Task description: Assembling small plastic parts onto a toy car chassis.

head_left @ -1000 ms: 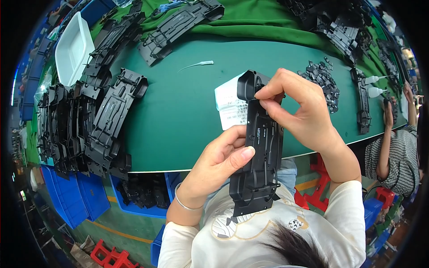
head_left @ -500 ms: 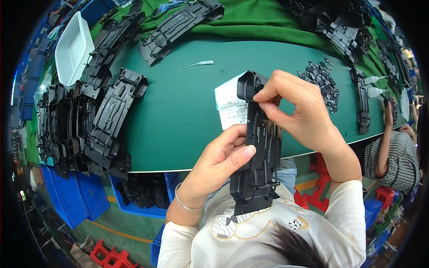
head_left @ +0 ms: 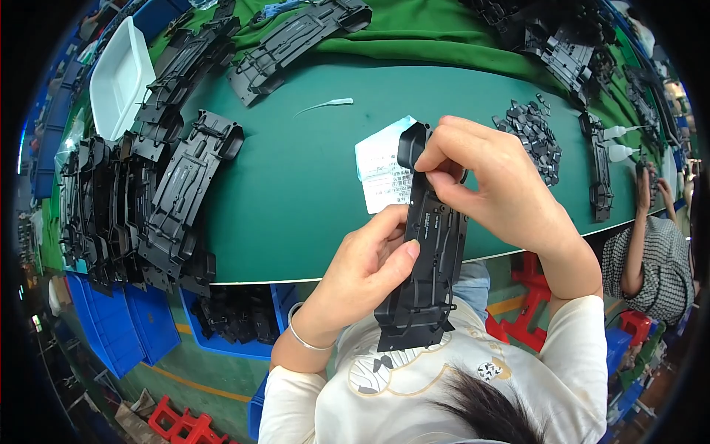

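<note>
Assembly workshop: stacked long black plastic frames left of the left hand, a checked-shirted co-worker beyond the right hand.

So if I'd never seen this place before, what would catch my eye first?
Probably the long black part at the centre, gripped partway along by the left hand, while the right hand's fingertips work at its far end. Next, the crowd of similar black parts at the left of the green table, and the pile of small dark pieces on the right.
</note>
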### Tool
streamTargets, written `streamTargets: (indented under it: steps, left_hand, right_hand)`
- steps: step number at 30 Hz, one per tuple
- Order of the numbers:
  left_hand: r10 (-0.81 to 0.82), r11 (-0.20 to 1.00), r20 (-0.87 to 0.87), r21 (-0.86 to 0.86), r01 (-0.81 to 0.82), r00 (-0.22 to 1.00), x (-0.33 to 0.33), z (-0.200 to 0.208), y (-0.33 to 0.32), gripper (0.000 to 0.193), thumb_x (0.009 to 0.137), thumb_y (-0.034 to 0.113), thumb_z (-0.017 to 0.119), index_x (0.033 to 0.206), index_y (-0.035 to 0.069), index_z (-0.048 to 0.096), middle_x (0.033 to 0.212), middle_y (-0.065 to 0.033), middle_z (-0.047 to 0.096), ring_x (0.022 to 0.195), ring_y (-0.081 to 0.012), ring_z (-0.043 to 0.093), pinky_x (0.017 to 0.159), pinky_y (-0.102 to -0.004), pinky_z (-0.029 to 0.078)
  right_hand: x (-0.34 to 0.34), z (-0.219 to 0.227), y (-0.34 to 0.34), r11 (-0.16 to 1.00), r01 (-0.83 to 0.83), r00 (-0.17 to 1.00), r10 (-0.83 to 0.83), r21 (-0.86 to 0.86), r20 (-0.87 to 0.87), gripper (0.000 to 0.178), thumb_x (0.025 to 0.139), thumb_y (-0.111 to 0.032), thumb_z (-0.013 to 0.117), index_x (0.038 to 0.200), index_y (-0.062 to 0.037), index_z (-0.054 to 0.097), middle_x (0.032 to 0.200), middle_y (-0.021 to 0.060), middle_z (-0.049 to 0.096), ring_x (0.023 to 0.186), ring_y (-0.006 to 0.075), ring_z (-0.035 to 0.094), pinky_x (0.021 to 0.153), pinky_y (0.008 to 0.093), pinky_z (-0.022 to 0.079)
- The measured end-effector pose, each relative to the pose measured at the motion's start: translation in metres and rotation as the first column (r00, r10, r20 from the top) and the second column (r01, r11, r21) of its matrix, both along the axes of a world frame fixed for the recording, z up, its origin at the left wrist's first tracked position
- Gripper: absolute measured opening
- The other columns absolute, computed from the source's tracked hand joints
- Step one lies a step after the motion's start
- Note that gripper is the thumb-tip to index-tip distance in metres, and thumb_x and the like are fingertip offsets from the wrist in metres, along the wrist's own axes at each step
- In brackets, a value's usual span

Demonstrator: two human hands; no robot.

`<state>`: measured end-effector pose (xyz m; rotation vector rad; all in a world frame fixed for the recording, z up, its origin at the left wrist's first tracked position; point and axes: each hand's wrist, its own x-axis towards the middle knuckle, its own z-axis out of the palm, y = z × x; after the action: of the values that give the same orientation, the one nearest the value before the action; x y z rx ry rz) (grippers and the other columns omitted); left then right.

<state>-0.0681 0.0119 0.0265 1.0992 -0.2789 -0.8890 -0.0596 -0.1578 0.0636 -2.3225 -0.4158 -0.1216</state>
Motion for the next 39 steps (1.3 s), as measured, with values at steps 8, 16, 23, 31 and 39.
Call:
streamTargets:
  steps: [8,16,23,31,39]
  left_hand:
    - [0.011,0.999,0.052,-0.038,-0.009,0.999,0.003,-0.006,0.002,0.024,0.080,0.004,0.041,0.102,-0.005,0.039,0.090,-0.0066,0.049,0.083,-0.0084,0.045,0.074,-0.0217,0.038]
    - [-0.134,0.982,-0.147,-0.156,0.111,0.980,0.012,0.010,0.008,0.024,0.081,0.010,0.043,0.100,-0.004,0.043,0.086,-0.0042,0.050,0.077,-0.0067,0.047,0.069,-0.0185,0.038]
    - [0.030,0.999,-0.173,-0.007,-0.032,0.984,0.011,0.027,-0.001,0.034,0.080,0.027,0.046,0.098,-0.002,0.044,0.085,-0.0065,0.054,0.081,-0.0102,0.051,0.074,-0.0201,0.040]
    - [0.218,0.972,0.608,-0.067,-0.225,0.763,-0.010,-0.015,-0.021,0.096,0.048,0.028,0.077,0.120,-0.003,0.021,0.115,-0.0162,0.037,0.106,-0.0264,0.037,0.090,-0.0347,0.029]
    - [0.135,0.964,0.395,0.160,-0.213,0.909,-0.014,0.007,-0.021,0.090,0.046,0.031,0.076,0.115,-0.002,0.029,0.113,-0.0207,0.036,0.106,-0.0306,0.037,0.088,-0.0368,0.031]
  right_hand:
    - [-0.001,0.004,-0.004,0.995,0.034,0.997,-0.028,0.094,-0.072,0.020,0.063,0.002,0.057,0.083,-0.0005,0.051,0.068,0.0060,0.048,0.057,0.0146,0.048,0.051,0.0242,0.040]
    - [-0.009,-0.005,-0.034,0.950,0.190,0.942,-0.105,0.249,-0.320,0.027,0.079,-0.016,0.046,0.102,-0.0009,0.047,0.090,0.0036,0.051,0.082,0.0097,0.047,0.071,0.0206,0.037]
    - [-0.033,-0.027,-0.023,0.397,0.478,0.856,-0.008,0.784,-0.517,0.024,0.083,-0.017,0.043,0.100,0.0000,0.044,0.088,0.0035,0.052,0.078,0.0069,0.050,0.069,0.0196,0.041]
    - [-0.054,-0.051,0.001,0.547,0.480,0.875,-0.356,0.686,-0.328,0.027,0.082,-0.014,0.044,0.105,-0.0002,0.039,0.093,0.0069,0.048,0.085,0.0109,0.046,0.074,0.0224,0.038]
    - [-0.045,-0.033,0.001,0.808,0.345,0.914,-0.405,0.478,0.026,0.018,0.068,-0.012,0.058,0.080,-0.0020,0.050,0.094,0.0107,0.045,0.081,0.0155,0.043,0.067,0.0244,0.037]
